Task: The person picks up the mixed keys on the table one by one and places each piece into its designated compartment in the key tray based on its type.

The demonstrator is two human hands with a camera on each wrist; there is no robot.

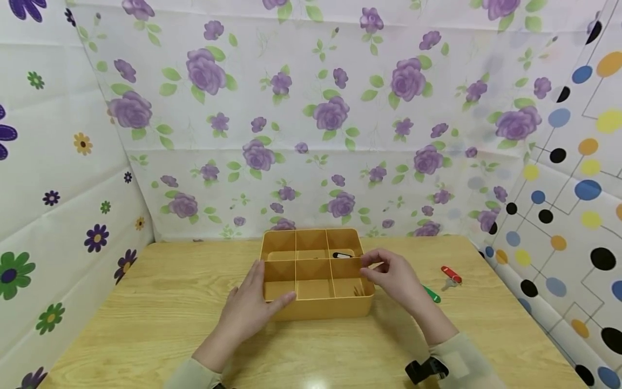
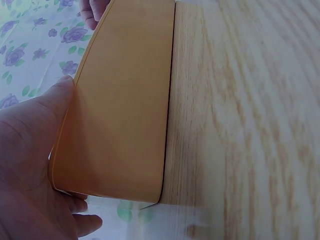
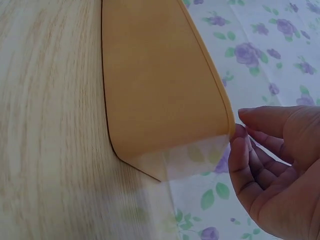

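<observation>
A tan divided organizer box [image 1: 318, 309] stands on the table in the head view. My left hand [image 1: 247, 310] grips its front left corner, thumb along the front rim and fingers along the left side. At the right rim is my right hand [image 1: 392, 275], thumb and index finger bent with a gap between them. The right wrist view shows that hand [image 3: 280, 170] by the box's upper corner, with no separate item visible between its fingers. A black key tag with a white label [image 1: 342, 255] lies in the back right compartment. Small tan pieces [image 1: 358, 290] sit in the front right one.
To the right lies a red key tag [image 1: 452, 274] with a key. Partly behind my right forearm is a green tag [image 1: 431, 294]. The wooden table [image 1: 165, 302] meets a flowered cloth [image 1: 301, 146] at the back, and patterned cloths hang on both sides.
</observation>
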